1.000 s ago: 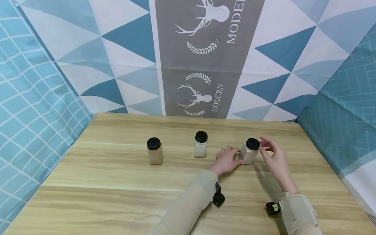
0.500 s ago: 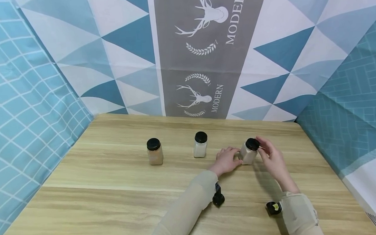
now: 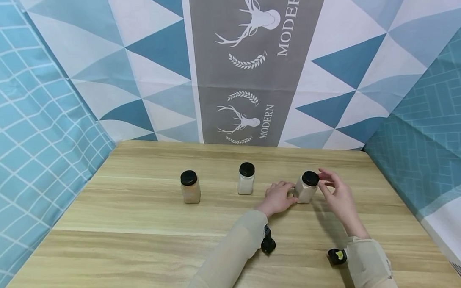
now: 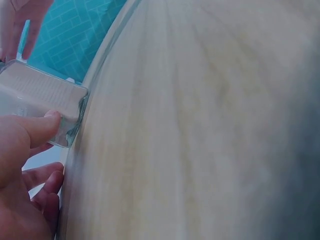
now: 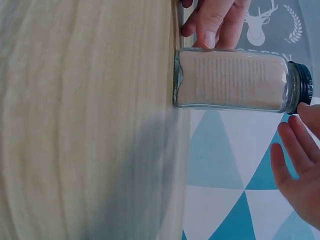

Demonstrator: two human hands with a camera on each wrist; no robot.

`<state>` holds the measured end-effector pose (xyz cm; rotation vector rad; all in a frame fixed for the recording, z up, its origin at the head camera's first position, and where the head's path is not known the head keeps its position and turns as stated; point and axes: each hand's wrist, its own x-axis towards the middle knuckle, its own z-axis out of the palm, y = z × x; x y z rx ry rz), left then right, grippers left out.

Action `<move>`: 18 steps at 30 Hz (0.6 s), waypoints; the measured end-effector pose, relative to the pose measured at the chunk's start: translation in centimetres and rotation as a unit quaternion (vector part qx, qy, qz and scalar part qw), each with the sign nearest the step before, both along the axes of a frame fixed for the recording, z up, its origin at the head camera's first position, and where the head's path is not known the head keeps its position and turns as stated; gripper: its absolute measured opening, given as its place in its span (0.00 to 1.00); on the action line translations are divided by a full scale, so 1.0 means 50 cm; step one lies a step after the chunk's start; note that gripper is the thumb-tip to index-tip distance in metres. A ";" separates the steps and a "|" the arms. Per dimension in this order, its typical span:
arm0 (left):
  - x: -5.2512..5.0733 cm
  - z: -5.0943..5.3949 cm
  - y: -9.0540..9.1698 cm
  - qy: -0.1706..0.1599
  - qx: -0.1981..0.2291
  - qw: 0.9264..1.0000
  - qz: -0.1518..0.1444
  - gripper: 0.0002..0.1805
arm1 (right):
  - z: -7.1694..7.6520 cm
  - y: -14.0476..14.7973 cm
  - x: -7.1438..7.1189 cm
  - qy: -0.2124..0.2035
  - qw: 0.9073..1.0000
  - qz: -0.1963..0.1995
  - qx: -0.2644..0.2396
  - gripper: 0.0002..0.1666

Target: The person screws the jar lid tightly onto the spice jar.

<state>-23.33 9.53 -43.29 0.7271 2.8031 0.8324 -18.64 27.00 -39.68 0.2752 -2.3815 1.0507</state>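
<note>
A square glass spice jar [image 3: 306, 192] with a pale beige filling and a black screw lid [image 3: 310, 178] stands on the table at the right. My left hand [image 3: 277, 197] holds its lower part between thumb and fingers, as the left wrist view also shows on the glass jar body [image 4: 42, 90]. At the lid is my right hand [image 3: 337, 195]. In the right wrist view its thumb touches the lid's edge, while the other fingers [image 5: 295, 150] are spread loosely away from it. Ribbed lines run along the jar's side [image 5: 230, 80].
Two more black-lidded jars stand left of the hands: one with white contents [image 3: 245, 182] and one with tan contents [image 3: 191, 192]. Patterned cloth [image 3: 235, 76] hangs behind the wooden table [image 3: 142, 248], with blue cloth at both sides. Small black cameras hang at both wrists.
My right hand's fingers closed in on the lid half a second ago and have since moved back off it a little. My left hand keeps its hold on the jar.
</note>
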 end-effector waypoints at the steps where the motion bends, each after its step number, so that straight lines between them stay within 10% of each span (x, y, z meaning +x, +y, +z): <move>1: -0.001 0.000 0.000 -0.001 -0.001 1.000 -0.001 0.27 | 0.000 0.000 0.000 -0.006 1.000 0.011 0.001 0.24; 11: -0.006 -0.003 0.001 0.002 -0.003 1.000 -0.001 0.26 | -0.009 -0.014 0.002 -0.012 0.995 0.093 -0.023 0.28; 18: -0.003 -0.004 0.002 -0.003 -0.001 1.000 -0.001 0.27 | -0.007 -0.010 0.009 -0.020 0.999 0.038 -0.023 0.24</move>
